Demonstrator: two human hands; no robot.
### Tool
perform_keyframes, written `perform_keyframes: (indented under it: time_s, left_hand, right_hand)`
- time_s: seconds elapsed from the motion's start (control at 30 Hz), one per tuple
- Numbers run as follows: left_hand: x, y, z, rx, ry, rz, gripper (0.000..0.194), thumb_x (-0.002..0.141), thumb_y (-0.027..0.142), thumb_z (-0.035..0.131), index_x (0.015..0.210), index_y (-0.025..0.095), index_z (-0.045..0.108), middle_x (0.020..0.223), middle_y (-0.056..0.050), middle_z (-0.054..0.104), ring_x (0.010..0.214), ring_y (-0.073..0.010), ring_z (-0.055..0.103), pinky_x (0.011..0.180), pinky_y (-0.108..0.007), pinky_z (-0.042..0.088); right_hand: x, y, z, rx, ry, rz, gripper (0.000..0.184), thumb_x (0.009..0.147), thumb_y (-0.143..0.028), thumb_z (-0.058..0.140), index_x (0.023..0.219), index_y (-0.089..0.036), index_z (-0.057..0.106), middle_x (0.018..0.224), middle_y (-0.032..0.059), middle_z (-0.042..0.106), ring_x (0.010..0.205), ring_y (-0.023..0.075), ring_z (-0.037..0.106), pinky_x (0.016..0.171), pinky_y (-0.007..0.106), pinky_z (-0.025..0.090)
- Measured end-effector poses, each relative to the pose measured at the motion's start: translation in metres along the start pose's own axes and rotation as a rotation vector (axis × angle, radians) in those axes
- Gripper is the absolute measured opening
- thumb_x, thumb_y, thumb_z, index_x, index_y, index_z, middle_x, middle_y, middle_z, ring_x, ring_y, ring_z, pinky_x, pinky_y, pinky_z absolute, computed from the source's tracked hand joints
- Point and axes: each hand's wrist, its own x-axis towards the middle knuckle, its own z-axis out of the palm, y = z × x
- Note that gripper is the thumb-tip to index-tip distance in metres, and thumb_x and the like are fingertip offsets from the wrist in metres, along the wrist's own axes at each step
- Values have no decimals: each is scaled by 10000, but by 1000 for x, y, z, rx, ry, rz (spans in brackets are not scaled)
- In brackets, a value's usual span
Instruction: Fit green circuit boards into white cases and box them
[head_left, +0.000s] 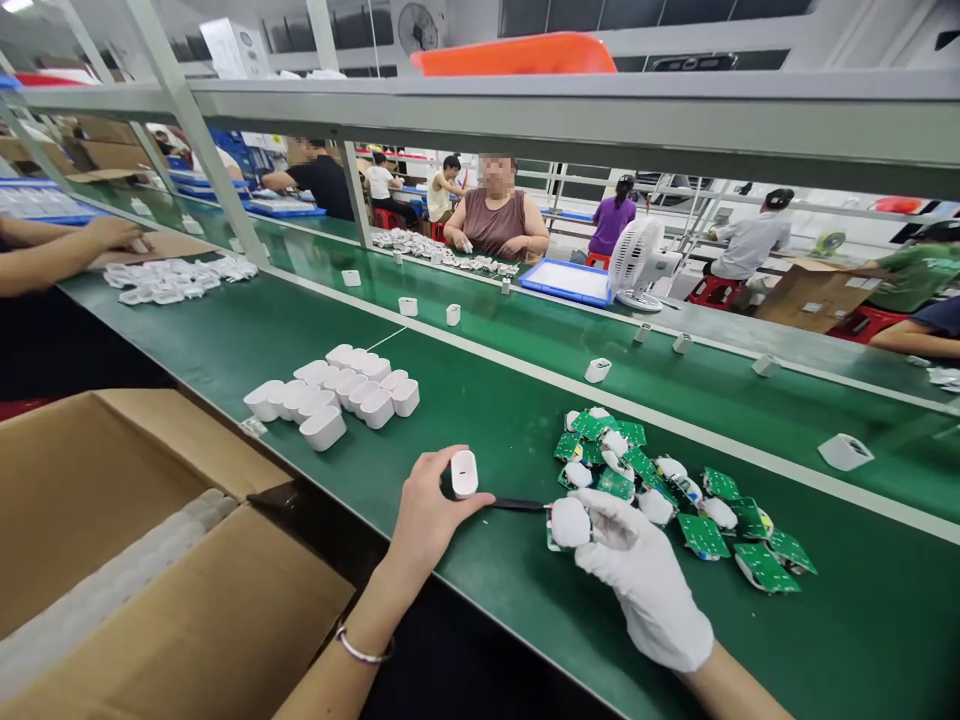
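Note:
Bare and closed, my left hand [426, 510] grips a white plastic charger housing [464, 474] between thumb and fingers, its slotted end facing me. My right hand [637, 570], in a white glove, pinches a green circuit board with a white pad [570, 522] on it. A thin black tool [517, 505] lies between my hands; whether either hand touches it I cannot tell. Right of the glove spreads a pile of green circuit boards [705, 536], some with white pads. Farther left, several white housings [375, 405] stand grouped on the green bench.
An open cardboard box [180, 440] with white parts stands at lower left. Beyond a white line, more housings [598, 370] sit on the green belt [517, 345]. Another person's hand [112, 235] works by a white heap [176, 280]. A shelf beam [525, 115] crosses above.

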Motion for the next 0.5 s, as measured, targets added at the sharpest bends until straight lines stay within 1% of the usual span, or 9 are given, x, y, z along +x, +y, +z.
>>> perform_keyframes:
  time_s: [0.07, 0.13, 0.17, 0.2, 0.27, 0.33, 0.43, 0.5]
  left_hand:
    - [-10, 11, -1, -36, -3, 194, 550, 610, 224, 849, 1108, 226, 615, 1009, -45, 619, 939, -224, 566, 838, -353, 479]
    - [-21, 25, -1, -72, -10, 403, 625, 598, 192, 857, 1164, 225, 593, 1008, -48, 624, 952, -227, 529, 832, -348, 475]
    - [-26, 32, 1, -88, -17, 477, 640, 608, 174, 849, 1186, 221, 580, 1005, -51, 624, 949, -228, 512, 821, -348, 473]
    - [-30, 37, 2, -104, -25, 523, 634, 627, 152, 834, 1200, 219, 571, 1003, -53, 622, 940, -227, 499, 808, -347, 470]
    - [-35, 45, 5, -133, -55, 564, 606, 671, 92, 785, 1219, 219, 559, 1002, -55, 612, 928, -223, 480, 787, -343, 463]
    - [-37, 48, 7, -143, -68, 586, 615, 682, 35, 749, 1233, 222, 551, 1004, -54, 602, 927, -222, 468, 789, -344, 453]
    - [-36, 48, 9, -125, -47, 619, 649, 674, -10, 731, 1249, 223, 542, 1002, -53, 590, 929, -222, 457, 806, -345, 444]
    - [-35, 47, 8, -104, -36, 640, 628, 693, -19, 706, 1250, 223, 544, 1002, -53, 588, 926, -219, 453, 812, -345, 444]
  right_hand:
    - [-3, -2, 1, -3, 38, -58, 485, 532, -303, 906, 971, -258, 704, 932, 57, 702, 838, 204, 663, 738, 260, 553]
    - [-8, -4, 4, -30, 77, -143, 480, 510, -284, 915, 948, -279, 716, 977, 45, 687, 850, 205, 663, 720, 242, 563]
    - [-11, -4, 6, -54, 83, -198, 465, 514, -278, 913, 936, -286, 720, 992, 39, 677, 852, 202, 662, 714, 235, 566]
    - [-14, -4, 8, -84, 73, -257, 441, 529, -272, 907, 928, -292, 721, 1002, 32, 665, 856, 196, 659, 713, 227, 567]
    - [-20, -3, 10, -153, 18, -366, 399, 589, -255, 879, 947, -304, 712, 1010, 24, 644, 869, 182, 650, 723, 219, 566]
    - [-22, -1, 11, -241, -31, -465, 379, 653, -225, 840, 991, -316, 693, 1023, 24, 631, 907, 179, 636, 745, 227, 564]
    - [-22, 1, 7, -431, -50, -579, 374, 723, -189, 786, 1054, -312, 662, 1047, 38, 621, 959, 193, 615, 797, 274, 557]
    - [-21, 1, 5, -559, -58, -642, 362, 746, -185, 768, 1068, -298, 649, 1052, 44, 623, 960, 199, 613, 834, 300, 543]
